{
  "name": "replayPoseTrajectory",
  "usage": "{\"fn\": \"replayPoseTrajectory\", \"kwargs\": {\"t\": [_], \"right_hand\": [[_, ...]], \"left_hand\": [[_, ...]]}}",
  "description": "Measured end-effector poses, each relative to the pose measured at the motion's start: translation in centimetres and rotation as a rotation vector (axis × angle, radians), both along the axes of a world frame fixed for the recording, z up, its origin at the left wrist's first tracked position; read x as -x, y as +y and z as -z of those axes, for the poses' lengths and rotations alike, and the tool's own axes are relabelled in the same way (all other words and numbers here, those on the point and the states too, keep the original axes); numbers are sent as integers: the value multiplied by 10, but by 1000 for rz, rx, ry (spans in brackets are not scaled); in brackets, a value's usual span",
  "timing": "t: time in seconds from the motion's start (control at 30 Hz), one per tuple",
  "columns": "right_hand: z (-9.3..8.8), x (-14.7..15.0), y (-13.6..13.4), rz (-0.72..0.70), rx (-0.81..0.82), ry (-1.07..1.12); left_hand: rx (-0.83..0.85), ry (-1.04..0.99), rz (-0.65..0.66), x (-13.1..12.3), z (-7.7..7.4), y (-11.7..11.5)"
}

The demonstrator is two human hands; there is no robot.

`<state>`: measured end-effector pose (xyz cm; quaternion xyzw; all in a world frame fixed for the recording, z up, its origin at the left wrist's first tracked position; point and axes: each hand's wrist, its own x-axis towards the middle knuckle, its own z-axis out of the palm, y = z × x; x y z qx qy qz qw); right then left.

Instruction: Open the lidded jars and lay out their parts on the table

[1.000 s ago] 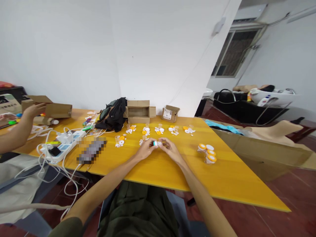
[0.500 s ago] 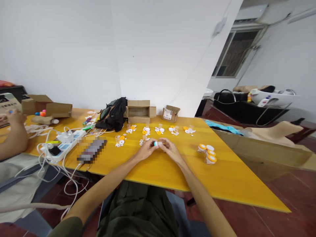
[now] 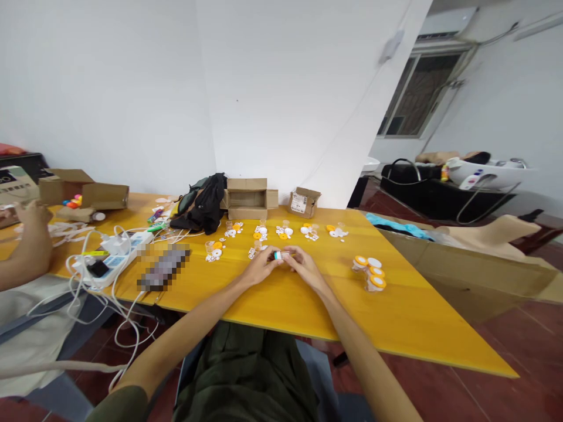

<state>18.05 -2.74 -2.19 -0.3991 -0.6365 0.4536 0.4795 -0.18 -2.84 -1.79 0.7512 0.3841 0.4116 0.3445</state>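
Observation:
My left hand and my right hand meet over the middle of the table. Between their fingertips is a small white piece with a teal end; its exact kind is too small to make out. Both hands are closed on it, left fingers at the teal end, right fingers at the white side. Just behind the left hand lies a group of small parts: a clear cup and white pieces with holes, partly hidden by the fingers.
Similar part groups with orange rings and white discs lie behind. Several lidded clear jars stand right. Cardboard boxes and a black bag are at the back. Left are a power strip, cables and a co-worker's arm.
My hands stay almost still around the small piece. At the far left, the co-worker's hand has shifted slightly, and the bright balls near the open box show in a different arrangement.

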Motion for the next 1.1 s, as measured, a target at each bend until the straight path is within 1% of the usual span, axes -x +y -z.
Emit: {"fn": "replayPoseTrajectory", "kwargs": {"t": [0.17,0.33,0.43,0.57,0.77,0.83,1.0,1.1], "right_hand": [[0,-1,0,12,-20,-58],[-7,-2,-2,-16,-49,-7],[-6,-2,-2,-22,-23,19],[-2,-1,-1,-24,29,-9],[-10,-2,-3,-39,-54,35],[-11,-1,-4,-48,-60,46],[-5,0,-3,-4,-38,-9],[-3,-1,-2,-11,-20,-54]], "left_hand": [[-6,26,-10,0,-3,-2],[-16,46,-26,1,-6,-4],[-26,53,-28,1,-7,-5],[-40,64,-27,0,-8,-5],[14,56,5,1,-6,-4],[21,52,10,1,-6,-4],[-4,77,-19,1,-7,-5],[-30,91,-35,1,-9,-6]]}}
